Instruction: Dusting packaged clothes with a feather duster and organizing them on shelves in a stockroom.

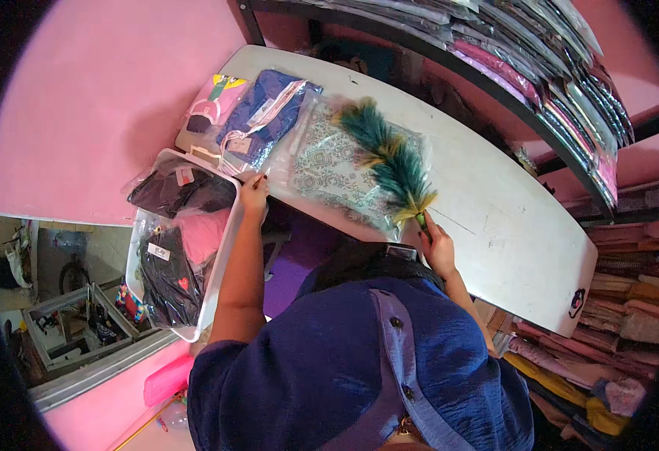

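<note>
My right hand [438, 248] is closed round the handle of a feather duster [396, 161]. Its dark green and yellowish plumes lie over a clear-wrapped, pale patterned cloth [329, 161] on the table. My left hand [254, 197] has its fingers curled at the table's near edge, beside the white bin's rim and the lower end of a wrapped navy garment [269, 113]; what it grips there is hidden. Left of the navy garment lies a wrapped pink garment [220, 101] with yellow and green on it.
A white plastic bin [221, 259] of bagged dark and pink clothes stands at the left. The white table [502, 248] curves away to the right. Overhead, a dark shelf [495, 79] carries stacked bagged garments; folded fabrics [615, 316] fill the lower right.
</note>
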`<state>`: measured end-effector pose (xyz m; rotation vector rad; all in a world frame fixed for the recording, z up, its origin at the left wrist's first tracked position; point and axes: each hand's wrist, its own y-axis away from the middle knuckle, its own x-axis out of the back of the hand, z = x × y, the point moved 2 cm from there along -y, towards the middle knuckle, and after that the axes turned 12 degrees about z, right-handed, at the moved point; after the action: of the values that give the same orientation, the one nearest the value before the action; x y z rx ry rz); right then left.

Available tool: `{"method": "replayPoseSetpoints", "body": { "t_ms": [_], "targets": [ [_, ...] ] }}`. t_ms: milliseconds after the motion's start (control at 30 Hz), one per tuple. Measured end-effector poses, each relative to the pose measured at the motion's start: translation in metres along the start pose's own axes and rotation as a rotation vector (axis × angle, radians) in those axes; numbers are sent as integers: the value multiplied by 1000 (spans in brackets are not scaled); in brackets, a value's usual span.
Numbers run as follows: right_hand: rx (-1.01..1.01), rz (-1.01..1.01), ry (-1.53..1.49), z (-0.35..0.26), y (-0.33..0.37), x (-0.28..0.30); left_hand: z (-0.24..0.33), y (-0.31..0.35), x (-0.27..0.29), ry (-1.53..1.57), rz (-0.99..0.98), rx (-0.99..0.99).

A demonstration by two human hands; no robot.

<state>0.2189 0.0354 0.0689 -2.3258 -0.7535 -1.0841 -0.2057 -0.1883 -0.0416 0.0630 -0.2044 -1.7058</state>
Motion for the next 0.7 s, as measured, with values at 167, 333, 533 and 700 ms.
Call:
{"method": "replayPoseSetpoints", "body": {
  "t_ms": [167,333,533,700],
  "targets": [
    [233,-190,41,-10,1,0,5,2,9,27,43,15],
    [17,-12,20,-6,-6,-8,8,7,7,84,71,84],
    [105,-130,127,-16,-16,0,14,15,10,38,100,35],
    [-284,310,245,68,-7,-2,68,52,-26,-503,209,-799]
  ]
}}
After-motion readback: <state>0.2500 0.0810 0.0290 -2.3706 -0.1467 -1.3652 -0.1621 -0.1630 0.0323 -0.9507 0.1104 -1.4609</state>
